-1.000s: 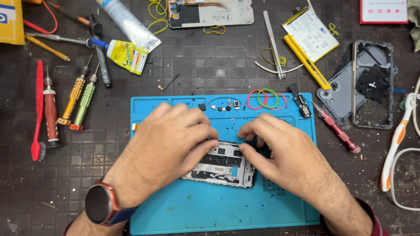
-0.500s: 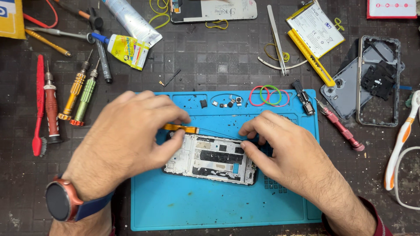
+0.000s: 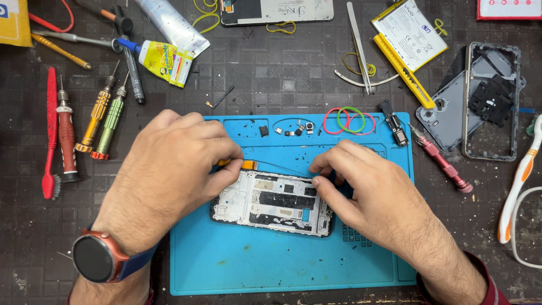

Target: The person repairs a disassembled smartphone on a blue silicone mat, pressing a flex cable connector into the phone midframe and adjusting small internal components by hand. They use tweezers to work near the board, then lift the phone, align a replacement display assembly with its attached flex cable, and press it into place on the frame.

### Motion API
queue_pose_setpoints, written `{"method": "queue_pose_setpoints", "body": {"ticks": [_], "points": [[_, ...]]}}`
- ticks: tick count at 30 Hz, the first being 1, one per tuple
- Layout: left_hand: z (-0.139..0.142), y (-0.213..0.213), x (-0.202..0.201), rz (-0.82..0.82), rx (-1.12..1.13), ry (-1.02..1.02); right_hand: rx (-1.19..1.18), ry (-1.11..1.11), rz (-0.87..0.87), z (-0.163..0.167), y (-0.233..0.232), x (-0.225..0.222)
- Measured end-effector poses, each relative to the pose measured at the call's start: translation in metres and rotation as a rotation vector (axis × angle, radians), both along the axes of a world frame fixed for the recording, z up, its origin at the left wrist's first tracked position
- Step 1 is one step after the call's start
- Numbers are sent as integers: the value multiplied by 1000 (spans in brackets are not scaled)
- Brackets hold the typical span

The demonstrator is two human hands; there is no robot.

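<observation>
Fingers of both hands pinch an orange flex cable (image 3: 244, 165) over the phone frame (image 3: 271, 202).

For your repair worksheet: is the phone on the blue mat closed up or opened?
Opened: the phone frame lies with its inner boards and metal shields bare, held between both hands.

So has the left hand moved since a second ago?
Yes. The left hand has slid left and slightly down across the blue mat, uncovering most of the phone frame; its fingertips now pinch an orange flex strip at the frame's upper left.
</observation>
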State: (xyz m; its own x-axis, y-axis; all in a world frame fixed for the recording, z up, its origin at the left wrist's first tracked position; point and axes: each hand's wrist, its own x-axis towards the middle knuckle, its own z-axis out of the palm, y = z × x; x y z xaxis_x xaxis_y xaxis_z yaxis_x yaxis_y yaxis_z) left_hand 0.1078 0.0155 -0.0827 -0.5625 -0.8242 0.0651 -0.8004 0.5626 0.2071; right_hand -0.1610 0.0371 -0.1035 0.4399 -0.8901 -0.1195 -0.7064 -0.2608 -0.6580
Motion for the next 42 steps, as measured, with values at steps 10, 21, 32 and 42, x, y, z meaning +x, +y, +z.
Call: {"method": "queue_pose_setpoints", "body": {"ticks": [10,21,32,42], "points": [[4,0,-3,20,50,-23,-33,10,18,-2,1,0],[9,-9,-14,-12,90,-156,-40,12,-12,-1,1,1],[-2,-6,-3,-107,-25,-8,-165,49,-8,-7,5,9],[5,-3,2,-108,10,74,-5,-42,-89,-6,4,6]]}}
